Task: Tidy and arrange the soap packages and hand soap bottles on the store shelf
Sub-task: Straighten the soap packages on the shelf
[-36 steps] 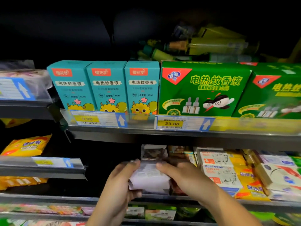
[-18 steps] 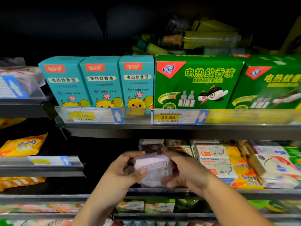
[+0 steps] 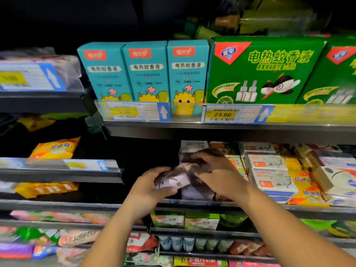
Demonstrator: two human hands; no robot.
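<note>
My left hand point(image 3: 149, 186) grips a small pale-purple and dark soap package point(image 3: 173, 180) from its left side, over the middle shelf's front edge point(image 3: 115, 206). My right hand point(image 3: 221, 176) lies over the package's right part and over another similar dark wrapped package point(image 3: 194, 191) below it. More of these wrapped packages point(image 3: 192, 147) stand stacked behind, partly hidden by my fingers. To the right, white goat soap boxes point(image 3: 273, 178) and yellow soap packs point(image 3: 306, 184) are piled on the same shelf.
The shelf above holds teal boxes point(image 3: 146, 72) and green boxes point(image 3: 264, 70) behind price tags point(image 3: 221, 114). Yellow packs point(image 3: 55, 149) lie on the left-hand shelves. Lower shelves carry mixed soap packets point(image 3: 77, 237). A dark gap point(image 3: 148, 155) lies left of the stack.
The soap package has been turned and tilted, its dark patterned side now showing. My right hand has moved up over it and the stack. The view shifted slightly.
</note>
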